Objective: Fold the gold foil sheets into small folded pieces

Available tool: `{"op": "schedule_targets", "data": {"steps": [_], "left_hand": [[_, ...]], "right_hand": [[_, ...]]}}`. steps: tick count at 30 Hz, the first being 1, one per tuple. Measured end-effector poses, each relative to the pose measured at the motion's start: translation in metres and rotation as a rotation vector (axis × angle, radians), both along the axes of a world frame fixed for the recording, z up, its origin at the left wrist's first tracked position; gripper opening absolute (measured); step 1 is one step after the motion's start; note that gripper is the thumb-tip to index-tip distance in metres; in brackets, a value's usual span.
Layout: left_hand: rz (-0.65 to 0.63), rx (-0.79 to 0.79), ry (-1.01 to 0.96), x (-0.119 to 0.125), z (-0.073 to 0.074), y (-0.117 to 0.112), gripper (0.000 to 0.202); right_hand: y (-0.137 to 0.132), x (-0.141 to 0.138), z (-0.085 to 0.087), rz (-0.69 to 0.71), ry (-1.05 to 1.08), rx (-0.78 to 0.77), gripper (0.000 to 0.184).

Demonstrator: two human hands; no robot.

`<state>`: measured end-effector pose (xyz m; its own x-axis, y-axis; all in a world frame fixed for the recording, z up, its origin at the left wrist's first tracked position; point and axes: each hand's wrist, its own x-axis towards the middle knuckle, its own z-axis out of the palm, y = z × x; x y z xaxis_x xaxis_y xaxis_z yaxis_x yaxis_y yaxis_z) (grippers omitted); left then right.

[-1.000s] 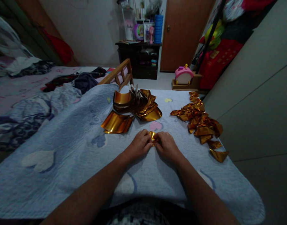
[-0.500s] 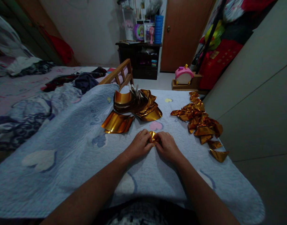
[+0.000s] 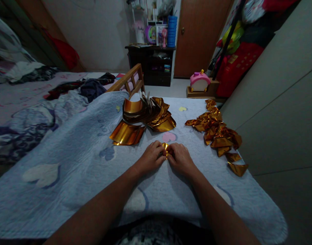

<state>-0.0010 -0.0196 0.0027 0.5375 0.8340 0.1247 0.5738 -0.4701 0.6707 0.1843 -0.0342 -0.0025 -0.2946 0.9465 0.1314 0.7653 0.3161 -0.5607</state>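
My left hand (image 3: 151, 157) and my right hand (image 3: 180, 157) meet in the middle of a light blue quilt (image 3: 76, 170). Both pinch a small piece of gold foil paper (image 3: 166, 149) between their fingertips, low over the quilt. Most of the piece is hidden by my fingers. Just beyond my hands lies a stack of curled gold foil sheets (image 3: 143, 119). To the right sits a heap of folded gold foil pieces (image 3: 217, 131).
The quilt covers a bed whose right edge runs along a grey cupboard wall (image 3: 278, 112). A wooden bed rail (image 3: 129, 80) and loose clothes (image 3: 92, 88) lie at the back left. A dark shelf unit (image 3: 152, 64), a brown door (image 3: 199, 37) and a pink toy (image 3: 200, 81) stand further off.
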Motion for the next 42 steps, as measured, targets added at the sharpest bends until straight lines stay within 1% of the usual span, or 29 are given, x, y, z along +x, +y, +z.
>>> {"op": "schedule_targets", "data": {"steps": [5,10,14,20,25,33,42], "left_hand": [[-0.026,-0.003,-0.022,-0.003,0.002,-0.001,0.005],[-0.038,-0.021,0.011,-0.003,0.004,-0.001,0.003],[-0.037,-0.032,0.047,-0.003,0.004,0.000,0.004],[-0.033,-0.046,0.053,-0.003,0.003,0.001,0.007],[-0.035,-0.058,0.036,-0.003,0.004,0.000,0.005],[-0.041,-0.059,0.042,-0.003,0.004,0.001,0.006],[-0.047,-0.023,0.050,-0.004,0.003,0.000,0.008]], "right_hand": [[0.000,-0.003,0.000,-0.021,-0.074,0.035,0.007],[-0.001,-0.004,0.000,-0.029,-0.081,0.047,0.005],[-0.003,-0.004,0.002,-0.046,-0.113,0.044,0.008],[-0.003,-0.001,0.004,-0.061,-0.137,-0.020,0.013],[-0.003,0.002,0.004,-0.045,-0.119,-0.061,0.018],[-0.001,0.005,0.013,-0.023,-0.117,-0.165,0.021],[-0.002,0.007,0.013,-0.003,-0.110,-0.188,0.040]]}}
